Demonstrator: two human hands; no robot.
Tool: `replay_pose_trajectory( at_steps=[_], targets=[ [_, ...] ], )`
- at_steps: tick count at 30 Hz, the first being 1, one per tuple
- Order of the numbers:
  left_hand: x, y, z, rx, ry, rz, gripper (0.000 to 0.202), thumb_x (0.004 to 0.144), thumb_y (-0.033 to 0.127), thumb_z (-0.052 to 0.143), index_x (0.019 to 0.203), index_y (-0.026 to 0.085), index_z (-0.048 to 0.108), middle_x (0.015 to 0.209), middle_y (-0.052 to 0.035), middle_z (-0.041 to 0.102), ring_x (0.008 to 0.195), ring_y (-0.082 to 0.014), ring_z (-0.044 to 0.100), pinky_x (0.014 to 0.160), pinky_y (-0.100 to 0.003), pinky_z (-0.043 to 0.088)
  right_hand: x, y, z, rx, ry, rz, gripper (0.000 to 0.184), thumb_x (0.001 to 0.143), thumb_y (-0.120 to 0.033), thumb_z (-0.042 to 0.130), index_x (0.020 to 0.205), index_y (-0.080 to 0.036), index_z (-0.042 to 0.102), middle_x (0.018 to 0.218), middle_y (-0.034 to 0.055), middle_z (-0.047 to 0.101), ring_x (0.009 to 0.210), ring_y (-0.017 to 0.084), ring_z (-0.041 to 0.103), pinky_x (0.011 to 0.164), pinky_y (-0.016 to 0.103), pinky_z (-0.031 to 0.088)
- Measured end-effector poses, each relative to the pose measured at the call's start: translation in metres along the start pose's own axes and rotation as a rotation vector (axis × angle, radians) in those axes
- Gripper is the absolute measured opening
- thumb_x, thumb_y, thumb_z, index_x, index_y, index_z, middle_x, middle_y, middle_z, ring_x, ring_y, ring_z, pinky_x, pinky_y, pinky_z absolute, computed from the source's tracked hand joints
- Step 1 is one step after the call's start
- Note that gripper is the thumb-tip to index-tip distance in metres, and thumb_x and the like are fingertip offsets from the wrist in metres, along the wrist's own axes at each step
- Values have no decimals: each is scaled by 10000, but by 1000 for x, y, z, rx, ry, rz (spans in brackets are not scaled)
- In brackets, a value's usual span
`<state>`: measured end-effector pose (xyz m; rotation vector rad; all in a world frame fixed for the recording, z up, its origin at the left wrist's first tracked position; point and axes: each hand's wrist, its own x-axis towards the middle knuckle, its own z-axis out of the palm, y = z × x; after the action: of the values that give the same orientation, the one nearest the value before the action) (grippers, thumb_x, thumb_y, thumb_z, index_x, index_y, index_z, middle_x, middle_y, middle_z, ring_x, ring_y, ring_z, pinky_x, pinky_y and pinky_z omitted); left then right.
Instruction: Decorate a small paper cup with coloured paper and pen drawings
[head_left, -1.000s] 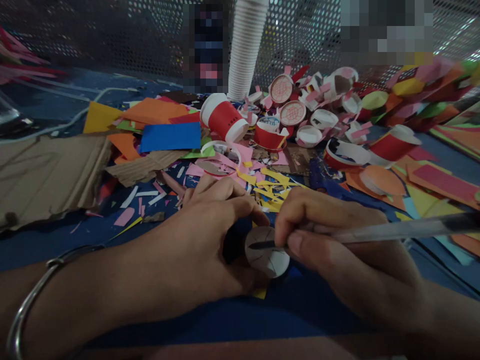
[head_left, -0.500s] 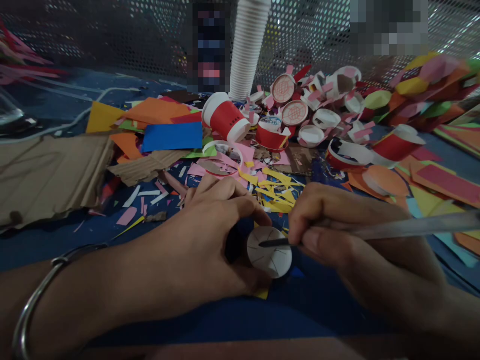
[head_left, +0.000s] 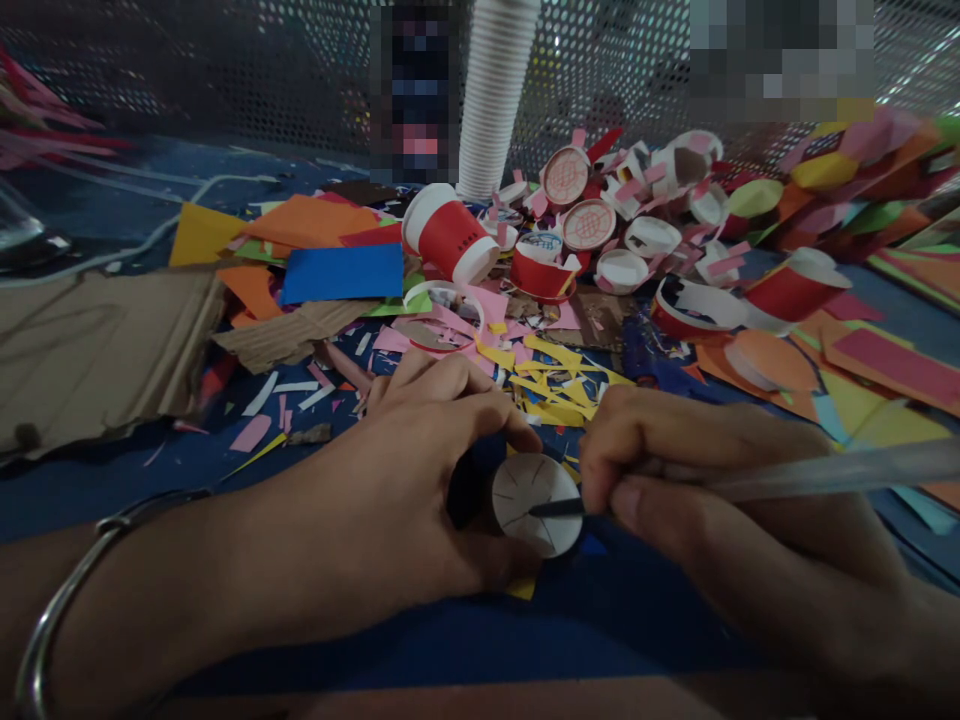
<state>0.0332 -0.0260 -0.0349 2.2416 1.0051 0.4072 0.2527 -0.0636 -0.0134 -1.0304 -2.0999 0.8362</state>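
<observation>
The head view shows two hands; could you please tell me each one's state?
Left hand: curled, holding a white disc by its edge.
Right hand: closed on a pen.

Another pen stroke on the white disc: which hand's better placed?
Likely the right hand: it grips the pen, tip at the white disc. The left hand has thumb and finger around the disc's edge, so probably better left steadying.

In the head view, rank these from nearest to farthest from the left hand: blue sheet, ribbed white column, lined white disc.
1. White disc: at the left hand, on its right.
2. Blue sheet: beyond the hand, to the left.
3. Ribbed white column: farthest back, just right of centre.
</observation>
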Motion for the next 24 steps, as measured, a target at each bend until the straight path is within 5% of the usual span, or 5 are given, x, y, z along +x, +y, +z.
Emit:
replay_pose_trajectory(
  at_steps=[24],
  targets=[
    [0,1,0,-32,18,19,374,704,409,862,1048,318,747,1120,-27,619,1134,-313,532,958,-475,479,1,1,1,-37,19,29,166,852,-82,527,783,-218,591,665,-23,569,561,117,490,491,278,333]
  ],
)
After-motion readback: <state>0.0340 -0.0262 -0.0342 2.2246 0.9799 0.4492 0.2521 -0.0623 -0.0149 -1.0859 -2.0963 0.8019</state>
